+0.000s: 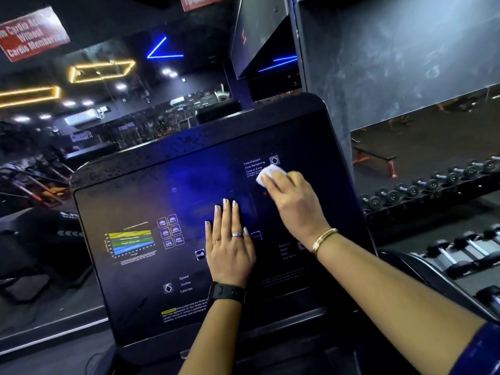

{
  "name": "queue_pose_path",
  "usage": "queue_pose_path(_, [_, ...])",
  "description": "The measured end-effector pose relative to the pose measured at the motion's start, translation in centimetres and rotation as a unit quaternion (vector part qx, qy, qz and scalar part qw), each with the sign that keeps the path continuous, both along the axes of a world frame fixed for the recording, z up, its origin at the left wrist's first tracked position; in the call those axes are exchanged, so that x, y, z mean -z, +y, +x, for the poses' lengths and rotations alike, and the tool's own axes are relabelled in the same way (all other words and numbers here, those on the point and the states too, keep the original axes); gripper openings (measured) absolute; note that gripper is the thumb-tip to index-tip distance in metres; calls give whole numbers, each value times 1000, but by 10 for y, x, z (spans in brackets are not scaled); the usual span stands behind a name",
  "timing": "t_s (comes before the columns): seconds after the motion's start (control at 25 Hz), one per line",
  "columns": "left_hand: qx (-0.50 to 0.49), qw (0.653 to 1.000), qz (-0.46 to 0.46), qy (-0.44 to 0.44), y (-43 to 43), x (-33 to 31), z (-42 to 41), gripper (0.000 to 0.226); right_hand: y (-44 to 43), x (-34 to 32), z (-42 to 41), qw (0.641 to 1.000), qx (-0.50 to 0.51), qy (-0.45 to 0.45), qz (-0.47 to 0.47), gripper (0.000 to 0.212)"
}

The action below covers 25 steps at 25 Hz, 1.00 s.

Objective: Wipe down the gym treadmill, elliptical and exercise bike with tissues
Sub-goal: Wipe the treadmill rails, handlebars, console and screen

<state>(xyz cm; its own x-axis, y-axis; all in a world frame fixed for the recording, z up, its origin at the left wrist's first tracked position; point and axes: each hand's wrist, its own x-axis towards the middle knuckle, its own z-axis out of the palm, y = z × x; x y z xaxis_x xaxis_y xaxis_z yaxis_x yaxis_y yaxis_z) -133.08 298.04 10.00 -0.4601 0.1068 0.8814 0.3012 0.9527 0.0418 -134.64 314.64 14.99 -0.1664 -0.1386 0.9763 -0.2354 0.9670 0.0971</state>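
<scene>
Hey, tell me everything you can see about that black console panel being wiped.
The console panel is a large, dark, glossy slab with rounded corners, tilted back. Printed on it are a coloured zone chart at lower left, small program icons, labels like Speed, Incline, Calories and Time Elapsed, and caution text near the bottom. Its surface looks smudged and reflects blue light. The left hand lies flat on its middle; the right hand presses a wadded white tissue against its upper right.

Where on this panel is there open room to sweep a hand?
Open: upper left of the console, between its top edge and the coloured chart. Crowded: centre, under the left hand, and upper right, where the right hand holds the tissue.
</scene>
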Motion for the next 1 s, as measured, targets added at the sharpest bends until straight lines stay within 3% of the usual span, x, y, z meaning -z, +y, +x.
queue_pose_path(0.12, [9,1000,-6,-3,-7,1,1,54,-18,5,3,998,15,-9,-56,30])
queue_pose_path(0.28, [3,1000,-3,-2,-24,2,-1,52,-63,33,31,996,-76,-48,-15,52])
queue_pose_path(0.4, [-4,1000,11,-6,-38,3,2,53,-53,18,28,997,-64,-49,20,45])
queue_pose_path(0.64, [-12,999,26,-16,-65,4,5,53,-65,8,10,991,2,-79,-106,36])
queue_pose_path(0.84, [-17,1000,26,-6,-84,4,3,52,-98,31,37,995,-69,-64,31,49])
queue_pose_path(1.0, [-15,999,39,-19,-97,3,5,53,-75,-1,10,994,-20,-71,-76,37])
